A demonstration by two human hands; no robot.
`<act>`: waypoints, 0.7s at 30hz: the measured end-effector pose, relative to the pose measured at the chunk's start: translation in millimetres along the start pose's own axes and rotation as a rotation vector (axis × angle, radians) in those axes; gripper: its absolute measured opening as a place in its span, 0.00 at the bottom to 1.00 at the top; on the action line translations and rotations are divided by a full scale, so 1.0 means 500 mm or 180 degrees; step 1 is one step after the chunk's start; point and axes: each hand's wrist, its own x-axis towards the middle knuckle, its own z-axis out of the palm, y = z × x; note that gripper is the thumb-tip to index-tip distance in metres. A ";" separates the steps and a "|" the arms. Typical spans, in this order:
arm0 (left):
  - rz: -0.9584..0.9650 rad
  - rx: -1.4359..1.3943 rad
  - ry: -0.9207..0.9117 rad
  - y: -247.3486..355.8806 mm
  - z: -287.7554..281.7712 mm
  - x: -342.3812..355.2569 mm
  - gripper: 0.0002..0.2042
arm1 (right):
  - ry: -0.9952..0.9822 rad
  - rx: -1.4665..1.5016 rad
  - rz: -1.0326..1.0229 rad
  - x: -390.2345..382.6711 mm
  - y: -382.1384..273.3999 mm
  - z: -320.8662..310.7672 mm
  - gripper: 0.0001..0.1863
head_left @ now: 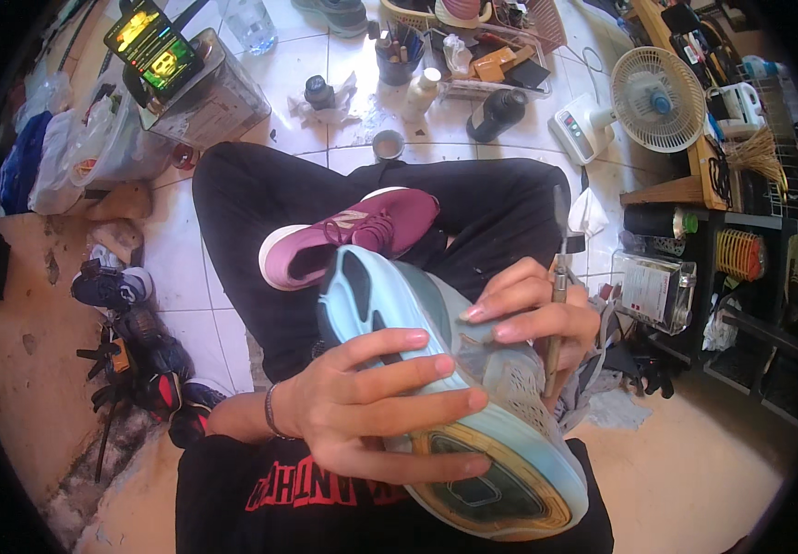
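Over my lap is a pale blue and grey sneaker (pixel 546 439), tilted so that part of its yellow-edged dark sole shows. My left hand (pixel 371 397) is closed on it, fingers spread across the sole's side. At the shoe's upper, my right hand (pixel 537 314) rests its fingertips on the grey fabric. That hand also holds a slim metal tool (pixel 558 300), its long narrow end pointing away from me; its exact kind is unclear. A maroon and pink sneaker (pixel 362 231) lies on my crossed legs, just beyond the blue one.
On the tiles ahead stand a dark bottle (pixel 498 114), a pale bottle (pixel 423 92), a small cup (pixel 388 144) and a dark jar (pixel 319 92). A white fan (pixel 659 100) is at right. Several shoes (pixel 145 342) lie left; a phone (pixel 154 51) leans on a box (pixel 210 106).
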 end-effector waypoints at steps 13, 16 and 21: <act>-0.0040 -0.0409 0.0040 -0.002 0.004 0.003 0.11 | 0.0136 -0.0309 -0.0286 -0.013 0.021 0.013 0.21; -0.0165 -0.0314 0.0485 0.005 0.008 0.006 0.14 | 0.0360 -0.0419 -0.0530 -0.014 0.025 0.041 0.14; 0.0079 -0.0337 0.0286 0.017 -0.006 0.009 0.12 | 0.0113 -0.0402 -0.0324 -0.007 0.015 0.047 0.06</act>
